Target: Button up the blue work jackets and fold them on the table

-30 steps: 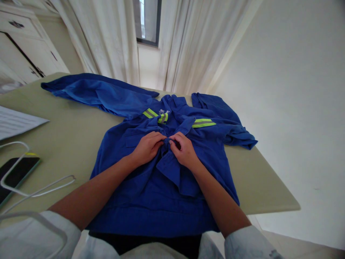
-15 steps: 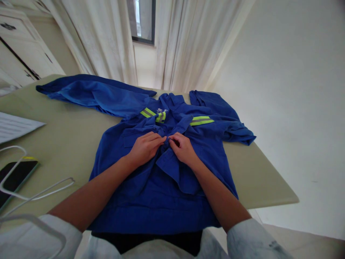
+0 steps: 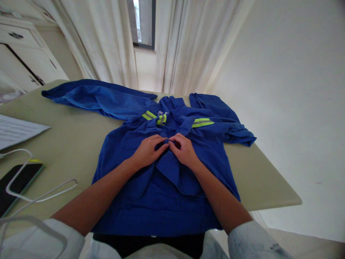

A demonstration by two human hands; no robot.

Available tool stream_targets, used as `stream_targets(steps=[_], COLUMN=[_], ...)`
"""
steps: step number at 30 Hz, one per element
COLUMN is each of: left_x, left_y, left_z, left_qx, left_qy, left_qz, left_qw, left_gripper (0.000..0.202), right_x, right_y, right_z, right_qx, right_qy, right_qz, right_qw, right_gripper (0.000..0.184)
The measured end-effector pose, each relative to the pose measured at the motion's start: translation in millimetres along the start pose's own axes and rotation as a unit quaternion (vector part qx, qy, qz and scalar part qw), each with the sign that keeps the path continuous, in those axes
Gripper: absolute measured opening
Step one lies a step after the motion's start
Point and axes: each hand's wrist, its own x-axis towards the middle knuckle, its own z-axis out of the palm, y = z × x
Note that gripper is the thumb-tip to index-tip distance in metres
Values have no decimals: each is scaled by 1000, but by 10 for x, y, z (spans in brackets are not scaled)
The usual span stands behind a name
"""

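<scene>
A blue work jacket [image 3: 159, 214] with yellow-green and grey reflective strips lies front up on the table, its collar away from me and its hem toward me. Both hands meet at its front opening, around mid-chest. My left hand [image 3: 149, 149] pinches the front edge between thumb and fingers. Close against it, my right hand [image 3: 184, 149] pinches the same bunched cloth from the other side. Below the hands, a front flap of the jacket hangs folded over. Whatever small part of the cloth sits between the fingertips is mostly hidden.
On the left of the greenish table [image 3: 269, 180] lie a phone [image 3: 18, 183], a white cable [image 3: 51, 194] and a printed sheet of paper [image 3: 21, 131]. Curtains [image 3: 107, 43] hang beyond the far edge. A white wall [image 3: 291, 90] stands on the right.
My left thumb has drawn down and apart from its fingers, now meeting my right fingertips. The right hand keeps its pinch almost in place. The whole view has shifted slightly.
</scene>
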Motion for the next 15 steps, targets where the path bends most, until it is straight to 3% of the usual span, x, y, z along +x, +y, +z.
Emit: stream_targets(steps=[10, 15], left_x=[13, -4], left_y=[-53, -32], left_z=[59, 24], left_qx=[95, 44], left_qy=[-20, 8], left_qz=[-2, -8], left_qw=[995, 999], left_gripper=[19, 20], right_x=[-35, -26], right_y=[-54, -67], right_z=[65, 27], right_qx=[-31, -63], right_qy=[27, 43], right_qz=[30, 27], right_qw=[999, 997], right_gripper=[6, 6])
